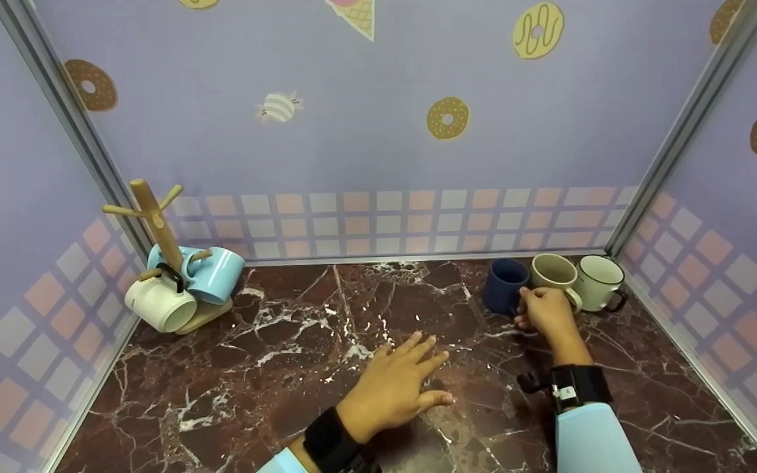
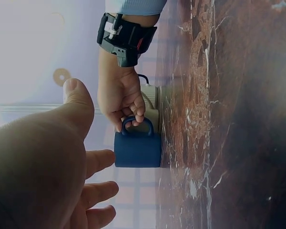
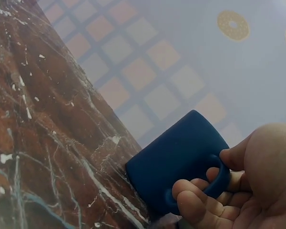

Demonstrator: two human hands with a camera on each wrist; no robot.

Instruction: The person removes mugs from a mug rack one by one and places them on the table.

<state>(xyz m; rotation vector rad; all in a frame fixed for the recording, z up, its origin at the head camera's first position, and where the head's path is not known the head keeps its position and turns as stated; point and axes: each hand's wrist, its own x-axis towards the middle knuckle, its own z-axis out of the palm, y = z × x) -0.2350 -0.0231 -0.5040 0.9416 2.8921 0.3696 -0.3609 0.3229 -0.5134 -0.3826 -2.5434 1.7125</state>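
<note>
My right hand grips the handle of a dark blue mug at the back right. In the right wrist view, thumb and fingers curl round that handle, and the mug's base is right at the marble top. Beside it stand a beige mug, partly behind my hand, and a white mug with a dark handle. My left hand is over the middle of the counter, fingers spread and holding nothing.
A wooden mug tree stands at the back left. On its lower pegs hang a ribbed white mug and light blue mugs; its upper pegs are bare. Patterned walls enclose the marble counter at the back and sides.
</note>
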